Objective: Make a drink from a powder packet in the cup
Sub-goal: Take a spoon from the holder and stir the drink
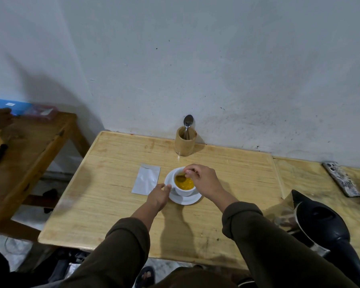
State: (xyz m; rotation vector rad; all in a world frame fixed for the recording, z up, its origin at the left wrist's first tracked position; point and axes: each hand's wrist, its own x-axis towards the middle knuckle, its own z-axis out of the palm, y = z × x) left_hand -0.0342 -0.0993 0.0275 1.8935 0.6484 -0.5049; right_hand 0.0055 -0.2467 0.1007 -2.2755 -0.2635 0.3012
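A white cup [184, 190] full of yellow-orange liquid stands on a white saucer [187, 199] in the middle of the wooden table [116, 204]. My right hand [204, 180] hovers over the cup's right rim, pinching a spoon [181, 177] whose bowl dips into the liquid. My left hand [159, 195] rests at the saucer's left edge, its fingertips touching the cup's side. A silver powder packet [146, 181] lies flat on the table just left of the saucer.
A wooden holder [185, 143] with spoons stands by the wall behind the cup. A black electric kettle [322, 223] sits at the right front. A phone [342, 178] lies far right. Another wooden table [29, 146] stands to the left.
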